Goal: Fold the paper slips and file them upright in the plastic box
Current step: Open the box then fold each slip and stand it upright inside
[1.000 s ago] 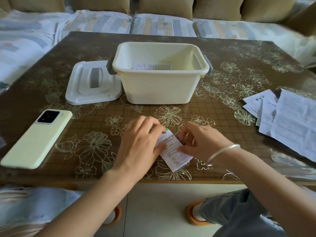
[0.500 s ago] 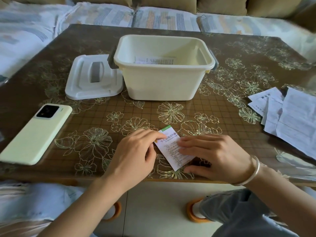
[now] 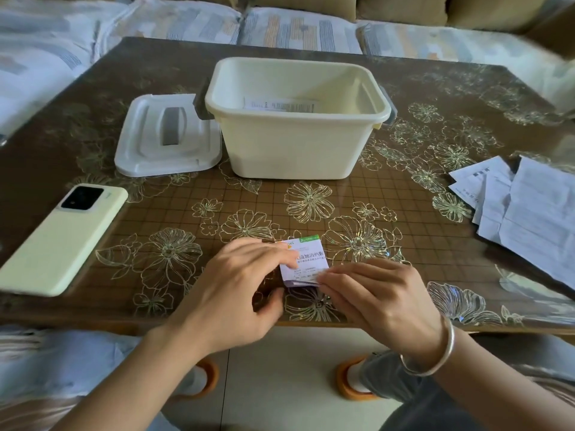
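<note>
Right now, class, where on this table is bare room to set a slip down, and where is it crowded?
Free: the strip between the plastic box and the folded slip; the patch between the phone and the left hand; the gap between box and loose papers. Crowded: the near edge, where that hand and the right hand press the slip.

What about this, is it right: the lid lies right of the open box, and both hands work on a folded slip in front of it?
No. The head view shows the lid lying left of the open box, not right. The left hand and right hand do work on the folded slip in front of it.
</note>
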A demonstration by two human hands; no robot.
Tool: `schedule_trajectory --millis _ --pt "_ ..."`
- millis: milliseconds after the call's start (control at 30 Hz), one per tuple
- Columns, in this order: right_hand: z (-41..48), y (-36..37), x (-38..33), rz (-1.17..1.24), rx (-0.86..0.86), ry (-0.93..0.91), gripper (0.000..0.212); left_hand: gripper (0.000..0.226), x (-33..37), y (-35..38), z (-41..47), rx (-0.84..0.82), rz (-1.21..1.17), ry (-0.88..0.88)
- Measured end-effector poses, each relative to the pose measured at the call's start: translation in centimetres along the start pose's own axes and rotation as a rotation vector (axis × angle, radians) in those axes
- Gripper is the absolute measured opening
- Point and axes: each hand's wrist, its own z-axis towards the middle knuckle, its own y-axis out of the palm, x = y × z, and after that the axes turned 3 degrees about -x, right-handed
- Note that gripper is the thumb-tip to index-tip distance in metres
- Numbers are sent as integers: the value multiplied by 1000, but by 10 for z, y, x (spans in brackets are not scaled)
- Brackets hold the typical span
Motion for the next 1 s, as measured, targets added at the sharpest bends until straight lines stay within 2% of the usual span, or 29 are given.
schedule_trajectory --millis 100,233,367,567,700,800,1000 --pt "1 2 -7 9 3 55 16 23 -2 7 0 48 23 21" --pt "0 1 -7 140 6 198 26 20 -2 13 3 169 -50 -26" --pt "-4 1 -2 263 -28 367 40 20 0 14 4 201 -80 -57" --pt "13 6 -4 427 -12 740 19 26 0 14 7 281 -1 -168" --pt "26 17 -9 320 -35 875 16 29 5 17 13 319 99 -326" --pt "33 25 -15 167 -29 897 12 28 11 21 16 320 139 -417" --pt "46 32 -24 -114 35 896 19 22 22 26 19 300 270 -500"
